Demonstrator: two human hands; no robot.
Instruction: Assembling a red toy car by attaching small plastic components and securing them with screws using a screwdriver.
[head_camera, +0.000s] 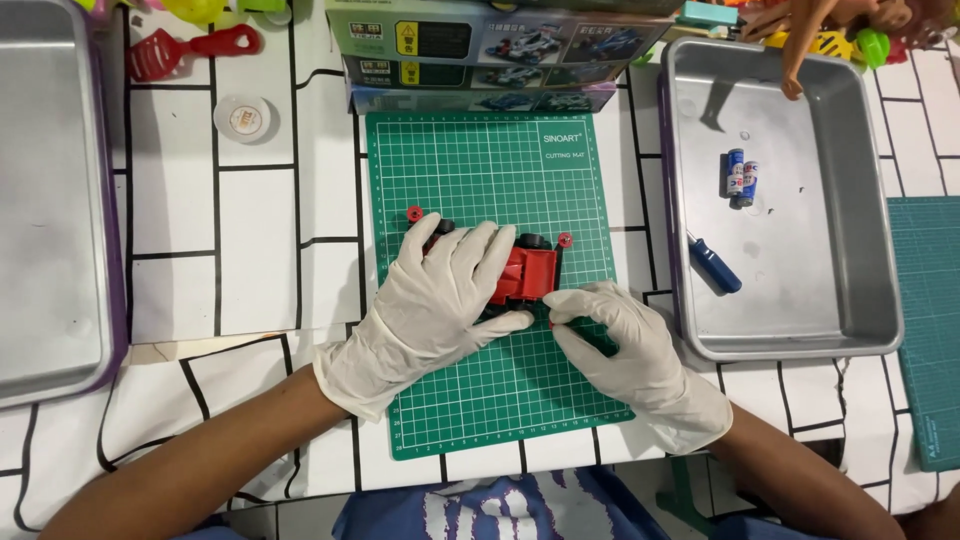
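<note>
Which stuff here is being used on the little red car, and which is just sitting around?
In use:
left hand
right hand
red toy car
green cutting mat

Lying about:
two batteries
blue-handled screwdriver
metal tray
toy car boxes
red toy spatula

Bare green mat lies open above the car; stacked boxes seemingly block beyond.
</note>
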